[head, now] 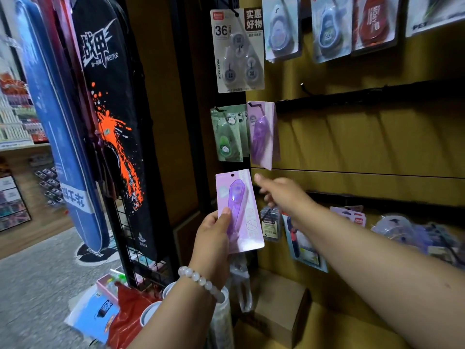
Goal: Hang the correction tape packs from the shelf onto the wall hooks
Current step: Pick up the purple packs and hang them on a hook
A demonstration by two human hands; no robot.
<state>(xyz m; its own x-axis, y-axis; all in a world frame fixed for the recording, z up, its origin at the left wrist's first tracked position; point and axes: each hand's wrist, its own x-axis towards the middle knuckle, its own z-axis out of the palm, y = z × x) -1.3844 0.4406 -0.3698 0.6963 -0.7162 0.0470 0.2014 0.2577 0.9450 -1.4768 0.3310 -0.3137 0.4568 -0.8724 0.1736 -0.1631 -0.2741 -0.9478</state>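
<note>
My left hand [214,238] grips the lower left of a purple correction tape pack [239,210], held upright in front of the wall. Its hang hole is at the top. My right hand [279,195] reaches forward just right of that pack, fingers loosely extended and blurred, holding nothing that I can see. Above it a matching purple pack [264,134] hangs from a black wall hook [254,105]. A green pack [227,133] hangs to its left, and a grey value pack [239,50] hangs higher up.
More packs hang along the top right [329,26]. An empty black hook [303,86] sticks out of the wooden wall. Loose packs lie on the shelf [402,230] at the right. Racket bags [113,122] hang on a wire rack at the left. A cardboard box [279,306] sits below.
</note>
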